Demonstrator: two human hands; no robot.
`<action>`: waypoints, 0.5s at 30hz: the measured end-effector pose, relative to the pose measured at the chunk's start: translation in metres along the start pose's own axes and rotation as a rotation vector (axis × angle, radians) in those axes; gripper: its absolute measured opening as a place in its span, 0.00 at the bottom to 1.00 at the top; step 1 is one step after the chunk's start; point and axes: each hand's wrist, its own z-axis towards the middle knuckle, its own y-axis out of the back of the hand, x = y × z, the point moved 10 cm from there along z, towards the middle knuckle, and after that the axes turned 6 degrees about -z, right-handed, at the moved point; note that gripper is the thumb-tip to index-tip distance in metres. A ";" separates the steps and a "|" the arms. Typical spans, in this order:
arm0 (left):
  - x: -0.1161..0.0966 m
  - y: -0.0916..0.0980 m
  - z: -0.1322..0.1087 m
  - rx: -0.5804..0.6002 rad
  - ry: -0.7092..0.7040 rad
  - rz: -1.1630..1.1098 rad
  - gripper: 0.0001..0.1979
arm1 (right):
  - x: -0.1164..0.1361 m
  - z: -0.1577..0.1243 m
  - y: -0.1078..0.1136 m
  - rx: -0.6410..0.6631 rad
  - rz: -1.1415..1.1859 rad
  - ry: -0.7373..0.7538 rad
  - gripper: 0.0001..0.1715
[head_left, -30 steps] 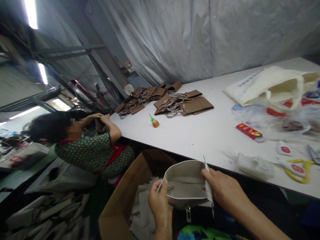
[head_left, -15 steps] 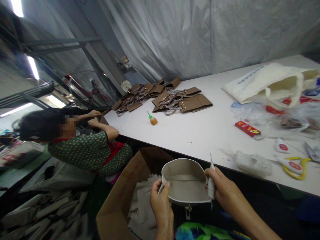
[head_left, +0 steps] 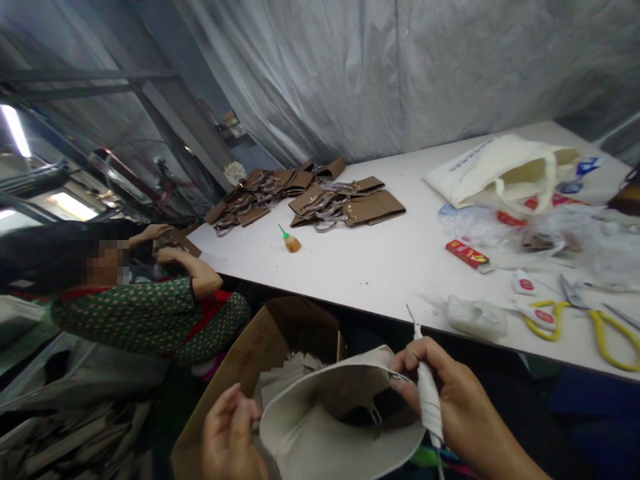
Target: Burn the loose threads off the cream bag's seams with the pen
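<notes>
A light grey bag piece (head_left: 300, 427) hangs low at the centre, its wide mouth turned up toward me. My right hand (head_left: 440, 387) pinches its right rim and also holds a thin pointed tool with a white wrapped handle (head_left: 429, 400), tip upward. At the left side of the rim is my left hand (head_left: 235, 433), thumb and fingers brought together by the edge; whether they grip it is hard to tell. Behind the bag stands a cardboard box (head_left: 240, 360) with more grey pieces (head_left: 285, 377) inside.
The white table (head_left: 340, 267) bears brown bags (head_left: 375, 208), a glue bottle (head_left: 290, 241), a red box (head_left: 467, 255), yellow-handled scissors (head_left: 550, 323), plastic wrapping and a cream tote (head_left: 490, 167). At the left, a person in a green dotted top (head_left: 135, 313) handles a brown piece.
The grey bag has been turned and tilted, its opening now larger and lower. My left hand has moved left and down. The view has shifted right, showing more scissors.
</notes>
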 end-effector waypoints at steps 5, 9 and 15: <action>-0.047 -0.059 0.005 0.502 -0.048 0.057 0.20 | 0.036 -0.009 -0.009 0.037 -0.027 0.173 0.06; -0.071 -0.154 -0.073 1.232 -0.026 0.123 0.30 | 0.057 -0.014 -0.013 0.015 -0.065 0.360 0.07; -0.079 -0.221 -0.145 1.590 -0.107 0.203 0.21 | 0.058 -0.016 0.004 -0.156 -0.184 0.545 0.09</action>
